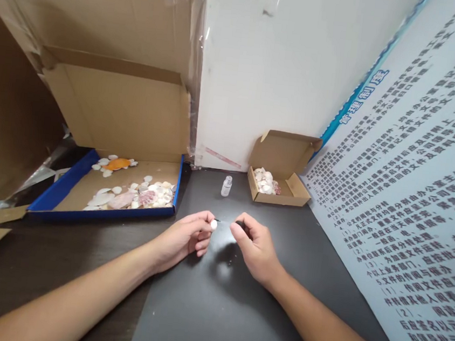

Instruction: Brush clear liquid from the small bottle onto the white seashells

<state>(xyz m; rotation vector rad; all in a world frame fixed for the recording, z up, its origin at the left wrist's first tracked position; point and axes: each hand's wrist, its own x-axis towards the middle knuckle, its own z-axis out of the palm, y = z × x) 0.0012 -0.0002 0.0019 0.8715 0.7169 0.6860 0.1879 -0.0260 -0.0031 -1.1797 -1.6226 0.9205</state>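
Observation:
My left hand (185, 239) pinches a small white shell (213, 225) between thumb and fingertips, just above the dark table (205, 309). Facing it, my right hand (254, 246) is closed in a pinch on a thin dark brush or stick (228, 223) whose tip points at the shell. A small clear bottle (226, 185) stands behind the hands. Several more shells lie in the blue-edged tray (63, 188) to the left and in a small cardboard box (281, 184) to the right.
An open cardboard flap rises behind the tray, with larger cardboard sheets on the left. A white wall stands at the back. A printed poster (410, 211) with blue border and black text leans along the right side. Cardboard scraps lie at far left.

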